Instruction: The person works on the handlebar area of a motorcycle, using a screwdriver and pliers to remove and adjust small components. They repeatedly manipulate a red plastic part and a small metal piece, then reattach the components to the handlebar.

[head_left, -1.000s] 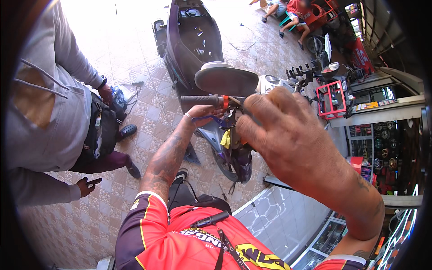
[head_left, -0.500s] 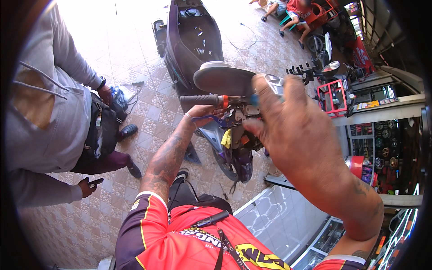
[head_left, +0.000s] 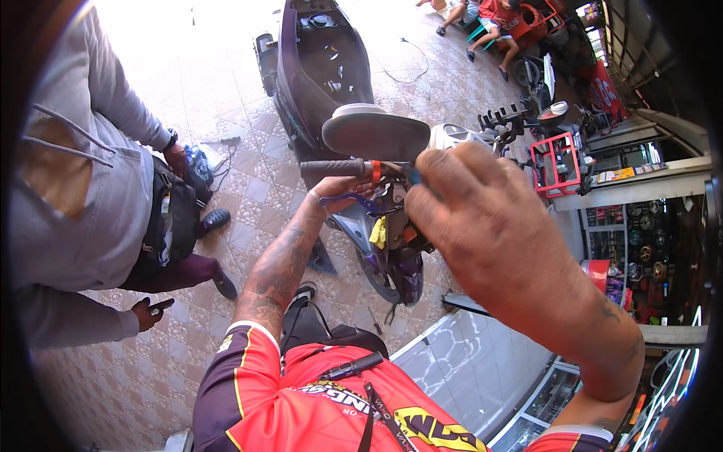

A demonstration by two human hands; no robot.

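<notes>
The scooter's handlebar point(head_left: 331, 168) has a grey rubber grip, an orange ring and a blue brake lever point(head_left: 354, 199). My left hand point(head_left: 340, 187) is closed at the handlebar's inner end, beside the ring and lever; its fingertips are partly hidden. Over the middle of the bar, my right hand point(head_left: 489, 211) is closed with its fingers curled. A bit of teal shows at its fingertips, but what it holds is mostly covered. A round mirror point(head_left: 376, 137) stands just beyond the grip. Below the bar, a yellow cloth point(head_left: 378, 233) hangs by exposed front parts.
The scooter's body point(head_left: 324, 68), seat off, stretches away beyond the bar. At left stands a person in a grey hoodie point(head_left: 83, 203) holding a phone point(head_left: 160, 306). A glass display counter point(head_left: 467, 354) is close at right, with a red frame point(head_left: 557, 162) farther back. People sit at the far right.
My right hand has come slightly down and nearer, its fingers curling in more tightly, so more of the white part behind it shows. My left hand stays at the handlebar.
</notes>
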